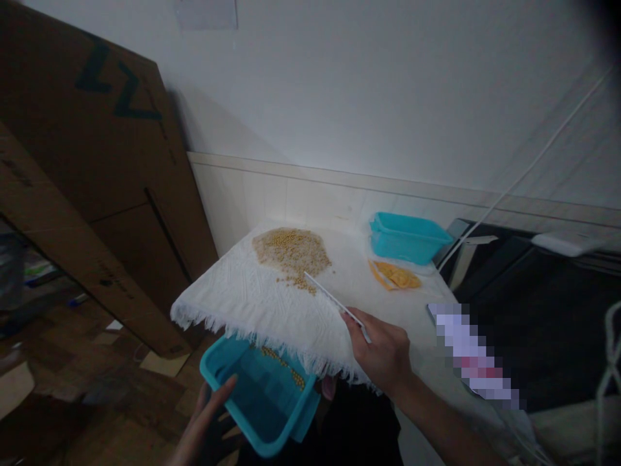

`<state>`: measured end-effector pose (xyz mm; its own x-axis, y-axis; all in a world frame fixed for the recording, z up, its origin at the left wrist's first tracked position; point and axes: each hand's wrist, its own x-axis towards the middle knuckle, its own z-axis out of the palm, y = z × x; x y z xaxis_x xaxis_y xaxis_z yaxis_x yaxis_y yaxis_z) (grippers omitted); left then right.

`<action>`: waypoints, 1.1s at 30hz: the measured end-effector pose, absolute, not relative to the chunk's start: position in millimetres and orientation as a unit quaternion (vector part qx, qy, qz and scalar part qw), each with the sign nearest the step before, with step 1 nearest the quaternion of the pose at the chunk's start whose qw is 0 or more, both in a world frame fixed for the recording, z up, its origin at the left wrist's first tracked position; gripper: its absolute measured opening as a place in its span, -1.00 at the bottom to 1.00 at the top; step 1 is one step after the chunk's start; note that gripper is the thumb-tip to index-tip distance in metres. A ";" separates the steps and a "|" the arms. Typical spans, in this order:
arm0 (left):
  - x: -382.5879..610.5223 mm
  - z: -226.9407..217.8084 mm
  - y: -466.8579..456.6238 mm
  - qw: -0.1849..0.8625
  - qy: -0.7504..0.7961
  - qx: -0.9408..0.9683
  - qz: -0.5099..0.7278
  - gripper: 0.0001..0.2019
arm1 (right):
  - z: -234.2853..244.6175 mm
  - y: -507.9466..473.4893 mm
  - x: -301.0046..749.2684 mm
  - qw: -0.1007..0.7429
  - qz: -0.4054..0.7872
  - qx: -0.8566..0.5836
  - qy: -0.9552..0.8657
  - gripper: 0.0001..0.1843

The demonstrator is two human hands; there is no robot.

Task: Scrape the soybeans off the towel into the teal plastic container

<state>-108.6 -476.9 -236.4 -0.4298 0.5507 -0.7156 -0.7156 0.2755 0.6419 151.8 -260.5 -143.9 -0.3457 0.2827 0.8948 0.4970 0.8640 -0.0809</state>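
My right hand [383,353] is closed on a thin white stick [334,303] whose far tip reaches a heap of small yellow beans [290,250] spread on a white fringed cloth [252,298] that covers the table. My left hand [206,427] grips a teal plastic tub [259,395] from below, holding it under the cloth's fringed near edge. A few beans lie inside the tub along its far wall.
A second teal tub [406,237] stands at the table's back right, with a yellow packet [395,275] in front of it. A large cardboard box [87,168] leans at the left. A white cable [524,171] runs along the wall. A dark surface lies at the right.
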 end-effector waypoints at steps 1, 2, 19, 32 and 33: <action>-104.6 -235.2 -476.3 0.514 0.612 -0.059 0.598 0.17 | -143.8 -263.1 150.6 0.518 -0.100 -0.238 -0.816 -0.68; -100.8 -233.7 -475.9 0.505 0.620 -0.048 0.598 0.14 | -143.7 -265.4 148.6 0.517 -0.096 -0.236 -0.817 -0.67; -92.1 -223.4 -476.3 0.522 0.619 -0.061 0.583 0.20 | -132.7 -295.5 167.6 0.511 -0.116 -0.268 -0.809 -0.68; -87.0 -215.4 -476.7 0.516 0.624 -0.056 0.584 0.16 | -105.5 -152.1 118.9 0.323 0.482 -0.292 -0.760 -0.34; -87.5 -217.2 -477.0 0.516 0.622 -0.051 0.586 0.18 | -105.4 -143.8 111.9 0.315 0.505 -0.297 -0.746 -0.31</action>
<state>-87.5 -477.0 -217.2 -0.4614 0.5424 -0.7021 -0.6691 0.3069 0.6768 111.9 -143.8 -105.4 -0.6248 0.7621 0.1695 0.1257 0.3125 -0.9416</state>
